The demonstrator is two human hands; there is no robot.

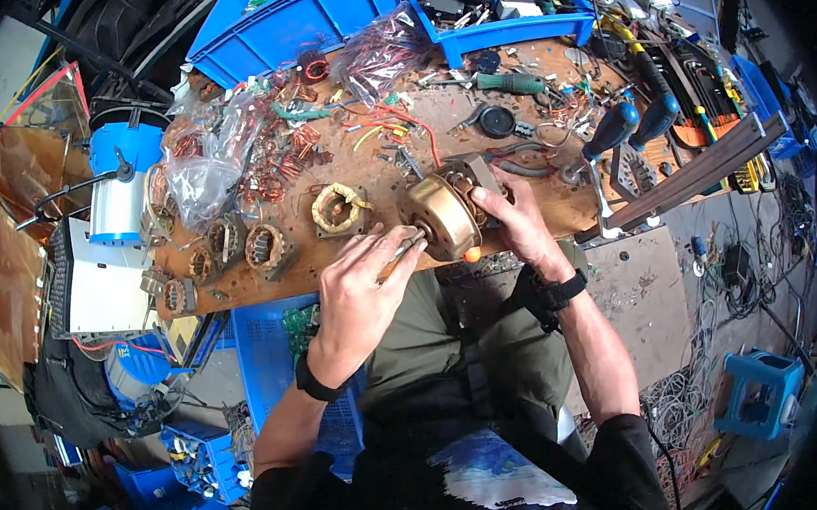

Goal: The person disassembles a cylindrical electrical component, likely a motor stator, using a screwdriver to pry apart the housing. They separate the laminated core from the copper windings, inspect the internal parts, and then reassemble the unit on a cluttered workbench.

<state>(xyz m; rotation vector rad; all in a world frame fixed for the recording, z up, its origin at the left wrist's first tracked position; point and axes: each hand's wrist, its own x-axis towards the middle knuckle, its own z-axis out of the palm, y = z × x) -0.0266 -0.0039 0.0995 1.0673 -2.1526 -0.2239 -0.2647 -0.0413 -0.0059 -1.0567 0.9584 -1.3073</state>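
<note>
Two bare hands close around a brass-coloured motor (444,218) at the near edge of a scuffed wooden workbench (297,185), just above the seated worker's lap. The right hand (519,218) grasps it from the far side of its smooth, rounded metal shell, beside the exposed coppery windings. The left hand (362,280) pinches a slim, rod-like tool (403,254) near the hub; whether its tip touches cannot be told. A small, round orange piece (472,254) shows beneath the shell.

Just to the left sits a pale, wrapped stator ring (336,224) on a metal core, with darker stator cores (267,248) farther left, their hollow centres rimmed with wire. Behind them, tangled copper wire (302,146) spreads beside a crinkled clear plastic bag (203,185). A screwdriver (510,83) with a green handle lies below a blue plastic tray (517,28) of jumbled parts, while a long, dark, straight bar (693,177) slants across the bench's right end.
</note>
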